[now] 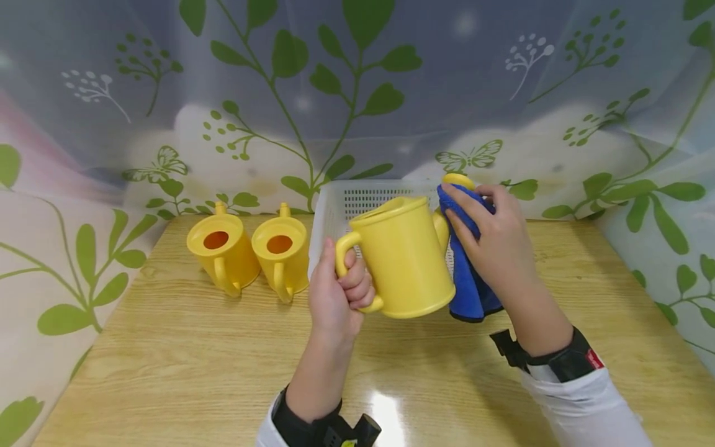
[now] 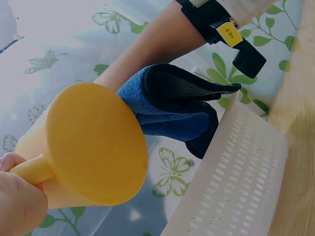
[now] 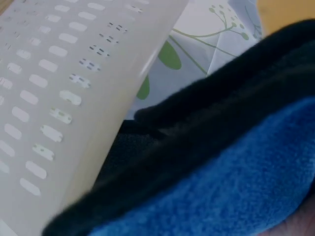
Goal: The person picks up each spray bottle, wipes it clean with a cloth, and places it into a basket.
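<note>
A yellow watering can (image 1: pixel 404 261) is held up, tilted, in front of the white basket, its spout pointing right. My left hand (image 1: pixel 337 288) grips its handle; in the left wrist view the round base of the can (image 2: pixel 98 145) faces the camera. My right hand (image 1: pixel 494 233) holds a blue cloth (image 1: pixel 472 279) with dark edging against the spout, whose yellow tip (image 1: pixel 459 180) shows above the cloth. Close up in the right wrist view, folds of the blue cloth (image 3: pixel 221 182) hide most of that hand.
Two more yellow watering cans (image 1: pixel 224 251) stand upright side by side on the wooden table (image 1: pixel 223 366), left of the basket. The white perforated basket (image 1: pixel 329 208) stands behind the held can. A leaf-printed curtain (image 1: pixel 357 93) hangs behind the table.
</note>
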A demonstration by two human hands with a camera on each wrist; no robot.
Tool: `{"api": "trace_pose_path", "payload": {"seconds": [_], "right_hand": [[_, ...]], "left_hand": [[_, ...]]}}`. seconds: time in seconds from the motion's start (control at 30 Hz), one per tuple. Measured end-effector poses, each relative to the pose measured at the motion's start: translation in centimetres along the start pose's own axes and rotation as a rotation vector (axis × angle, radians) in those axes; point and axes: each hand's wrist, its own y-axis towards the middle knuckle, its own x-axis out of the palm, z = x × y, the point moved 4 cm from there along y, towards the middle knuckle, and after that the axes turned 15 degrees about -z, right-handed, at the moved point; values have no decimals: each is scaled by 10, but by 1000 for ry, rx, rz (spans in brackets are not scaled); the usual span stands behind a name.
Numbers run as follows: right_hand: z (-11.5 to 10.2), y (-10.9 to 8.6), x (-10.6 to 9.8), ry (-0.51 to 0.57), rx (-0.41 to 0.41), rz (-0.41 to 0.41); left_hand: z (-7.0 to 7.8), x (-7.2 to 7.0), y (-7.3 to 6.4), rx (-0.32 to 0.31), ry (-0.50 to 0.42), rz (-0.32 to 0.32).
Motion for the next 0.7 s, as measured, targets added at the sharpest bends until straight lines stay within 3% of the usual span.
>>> {"api": "trace_pose_path", "payload": {"seconds": [0.43,0.7], "right_hand": [[-11,-15,0,62,-87,-17],[-12,-27,5,188,-109,-30]], "left_hand": [[-1,0,-1,13,4,-16],[-2,-1,-1,15,-14,22]]}}
